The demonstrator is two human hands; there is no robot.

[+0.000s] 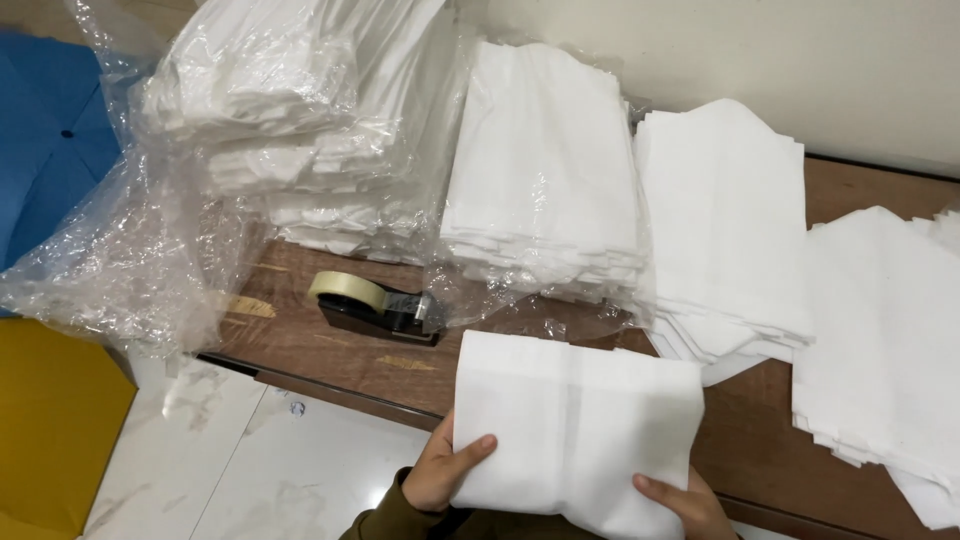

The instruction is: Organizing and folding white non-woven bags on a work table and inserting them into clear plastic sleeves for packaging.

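a: what are the person's hands on?

b: a folded stack of white cloth sheets (pixel 575 430), at about 6 o'clock in the view, resting on the near edge of the brown wooden table (pixel 330 350). the left hand (pixel 445 470) is clamped on the stack's lower left corner, thumb on top. the right hand (pixel 685 500) grips the lower right edge, thumb lying across the cloth, its fingers hidden underneath.

a: and around it?

b: at 9 o'clock from the stack sits a black tape dispenser (pixel 380 305) with a pale roll, well apart from the hands. at 12 o'clock is a bagged pile of white sheets (pixel 545 170) in clear plastic; at 11 o'clock a taller wrapped pile (pixel 300 120). at 1 o'clock lies an unwrapped pile (pixel 725 220), and at 3 o'clock another loose pile (pixel 885 340). crumpled clear plastic (pixel 110 260) spills off the table at 9 o'clock, over a blue umbrella (pixel 50 140).
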